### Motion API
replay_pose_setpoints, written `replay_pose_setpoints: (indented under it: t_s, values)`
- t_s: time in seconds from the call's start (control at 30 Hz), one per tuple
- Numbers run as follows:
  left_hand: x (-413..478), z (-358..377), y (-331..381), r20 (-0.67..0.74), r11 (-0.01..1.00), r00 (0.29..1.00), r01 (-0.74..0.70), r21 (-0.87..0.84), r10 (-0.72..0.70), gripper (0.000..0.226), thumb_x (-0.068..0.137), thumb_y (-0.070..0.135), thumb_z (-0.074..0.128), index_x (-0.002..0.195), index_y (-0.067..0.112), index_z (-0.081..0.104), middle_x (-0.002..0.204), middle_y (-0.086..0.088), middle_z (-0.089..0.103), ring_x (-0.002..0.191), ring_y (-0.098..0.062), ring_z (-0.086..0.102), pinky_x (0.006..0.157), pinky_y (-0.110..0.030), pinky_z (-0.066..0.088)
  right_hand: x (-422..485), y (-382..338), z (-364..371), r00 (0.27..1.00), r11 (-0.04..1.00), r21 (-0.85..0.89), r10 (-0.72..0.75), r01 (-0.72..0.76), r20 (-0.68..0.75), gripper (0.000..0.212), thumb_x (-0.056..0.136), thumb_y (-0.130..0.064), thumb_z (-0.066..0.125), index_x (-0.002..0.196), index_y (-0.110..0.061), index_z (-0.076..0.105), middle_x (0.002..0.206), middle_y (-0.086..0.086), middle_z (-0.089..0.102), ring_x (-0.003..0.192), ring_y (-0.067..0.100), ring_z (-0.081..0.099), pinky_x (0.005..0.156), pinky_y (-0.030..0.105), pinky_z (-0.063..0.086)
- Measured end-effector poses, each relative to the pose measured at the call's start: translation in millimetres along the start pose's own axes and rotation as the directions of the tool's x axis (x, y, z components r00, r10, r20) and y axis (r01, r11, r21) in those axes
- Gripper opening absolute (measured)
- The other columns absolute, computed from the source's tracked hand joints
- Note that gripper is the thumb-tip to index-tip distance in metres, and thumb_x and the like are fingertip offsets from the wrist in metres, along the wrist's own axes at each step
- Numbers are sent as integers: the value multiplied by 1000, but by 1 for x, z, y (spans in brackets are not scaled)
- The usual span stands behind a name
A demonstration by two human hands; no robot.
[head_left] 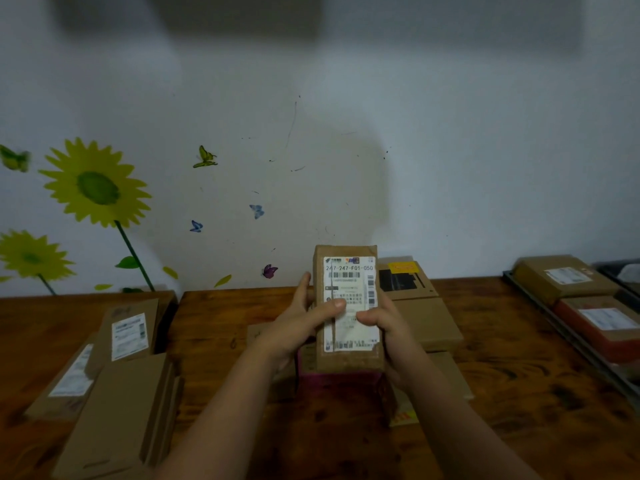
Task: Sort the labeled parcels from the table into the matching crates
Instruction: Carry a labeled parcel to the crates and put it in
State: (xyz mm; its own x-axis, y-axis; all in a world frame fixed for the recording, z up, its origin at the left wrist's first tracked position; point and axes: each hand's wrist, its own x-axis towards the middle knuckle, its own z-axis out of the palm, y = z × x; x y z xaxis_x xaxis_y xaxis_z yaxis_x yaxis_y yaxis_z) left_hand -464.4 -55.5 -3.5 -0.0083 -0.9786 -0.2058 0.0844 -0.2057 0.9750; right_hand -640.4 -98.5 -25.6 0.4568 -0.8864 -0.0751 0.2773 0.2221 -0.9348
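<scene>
Left hand and right hand clasp the parcel between them, thumbs on its label.

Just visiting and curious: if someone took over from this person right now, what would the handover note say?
Left hand and right hand both grip one brown parcel, held upright above the table, label toward the camera.
Done, apparently: a tan parcel and a red parcel lie in the right crate; left parcels lie at far left, container unclear.
Left: place the brown parcel, then sort the boxes around it, including a yellow-stickered box and a pink box.
</scene>
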Motion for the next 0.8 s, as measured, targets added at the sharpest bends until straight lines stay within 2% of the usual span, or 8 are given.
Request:
replay_pose_setpoints:
  t_s: [0.1,0.23,0.33,0.4,0.5,0.57,0.8]
  values:
    - [4,-1,-2,-13,1000,1000,-13,12,13,123,59,49,92,156,51,17,139,3,64,112,-22,71,102,-52,54,-1,-2,1,1000,999,-34,-2,2,15,78,74,-4,61,149,-24,48,128,12,72,111,38,71,85,51,62]
    - [6,-4,-3,-24,1000,999,-21,4,21,119,60,40,92,156,49,21,137,1,64,111,-22,72,102,-53,53,-1,-4,0,1000,998,-55,1,0,19,80,74,-5,63,150,-25,47,130,12,71,114,38,70,89,53,60]
    - [8,-5,-4,-30,999,999,-37,-27,36,100,79,20,85,157,40,26,128,1,70,108,-22,73,98,-49,56,-1,-5,-1,1000,999,-54,-1,2,14,77,73,-6,62,147,-25,49,127,11,73,111,37,72,82,47,62]
    - [9,-6,-3,-31,999,999,-45,-22,44,91,85,14,80,157,38,28,124,2,72,107,-22,73,99,-50,55,-1,-5,0,1000,999,-54,1,0,15,76,75,-6,63,147,-25,49,126,11,73,111,37,72,81,46,62]
    - [11,-9,-3,-25,999,999,-43,0,43,93,81,20,82,156,36,30,119,5,74,106,-22,73,101,-54,53,1,-4,-1,1000,998,-64,6,-5,16,73,81,-3,62,149,-24,47,129,12,71,112,39,71,84,49,62]
    - [12,-9,-2,-21,999,999,-36,3,36,99,72,26,83,156,37,30,119,5,74,106,-22,73,101,-54,53,2,-3,-1,1000,997,-72,15,-14,15,76,79,-5,63,150,-24,46,130,13,71,113,39,70,86,51,61]
    - [17,-14,-6,-26,999,999,-39,-10,39,109,61,34,90,154,41,33,126,1,71,108,-25,73,101,-57,53,6,-2,-3,1000,995,-96,25,-23,19,78,75,-6,65,149,-25,48,130,13,70,114,39,70,91,55,59]
